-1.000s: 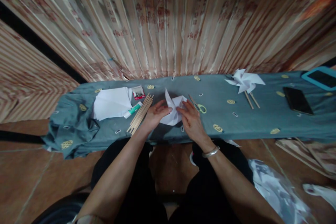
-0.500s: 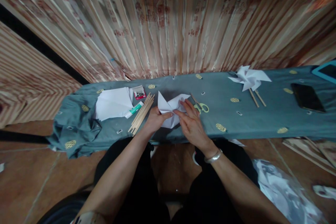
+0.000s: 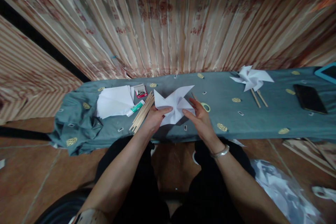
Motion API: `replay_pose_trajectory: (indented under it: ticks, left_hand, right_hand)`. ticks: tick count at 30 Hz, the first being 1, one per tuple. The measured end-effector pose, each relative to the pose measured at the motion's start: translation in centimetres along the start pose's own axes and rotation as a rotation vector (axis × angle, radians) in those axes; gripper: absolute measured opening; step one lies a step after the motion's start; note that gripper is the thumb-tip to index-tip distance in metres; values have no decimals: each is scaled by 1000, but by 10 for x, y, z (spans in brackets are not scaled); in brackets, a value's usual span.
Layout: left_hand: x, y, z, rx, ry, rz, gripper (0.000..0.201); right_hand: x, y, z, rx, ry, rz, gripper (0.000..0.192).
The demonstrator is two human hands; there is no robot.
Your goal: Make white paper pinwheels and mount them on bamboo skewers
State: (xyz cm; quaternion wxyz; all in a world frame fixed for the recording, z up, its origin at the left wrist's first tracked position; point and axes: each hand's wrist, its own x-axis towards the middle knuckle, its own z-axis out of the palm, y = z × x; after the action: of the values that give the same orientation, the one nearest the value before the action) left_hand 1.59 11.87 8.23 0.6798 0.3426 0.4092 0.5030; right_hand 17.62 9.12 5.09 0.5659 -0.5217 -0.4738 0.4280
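- While both hands meet at the middle of the frame, the left hand [image 3: 153, 120] pinches the lower left edge of a folded white paper piece [image 3: 173, 106], thumb on top.
- The right hand [image 3: 201, 119] grips the same paper at its right side, fingers curled under a flap.
- The paper sits just above the near edge of the bench [image 3: 262, 119], which is covered in grey-green cloth.
- Left of the paper lies a bundle of wooden sticks [image 3: 142, 112], then a glue tube [image 3: 135, 108], a small red box [image 3: 141, 91] and a stack of white sheets [image 3: 114, 100].
- Scissors [image 3: 204, 106] lie just behind the right hand.
- At the upper right of the bench rest finished paper pinwheels [image 3: 251, 78] and a dark phone [image 3: 309, 98].
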Motion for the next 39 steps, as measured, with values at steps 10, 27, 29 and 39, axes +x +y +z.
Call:
replay_pose_trajectory:
  ticks: [10, 27, 29, 39]
  left_hand:
    - [2, -1, -9, -17, 78, 44, 31]
    - [5, 66, -48, -425, 378, 207, 15]
    - [3, 79, -66, -426, 463, 299, 15]
    - [-12, 104, -112, -476, 646, 450, 30]
  right_hand:
    - [4, -10, -6, 127, -10, 97, 56]
    - [46, 20, 70, -33, -87, 0, 24]
    - [60, 14, 88, -118, -129, -65, 17]
    - [115, -14, 175, -1096, -545, -700, 20]
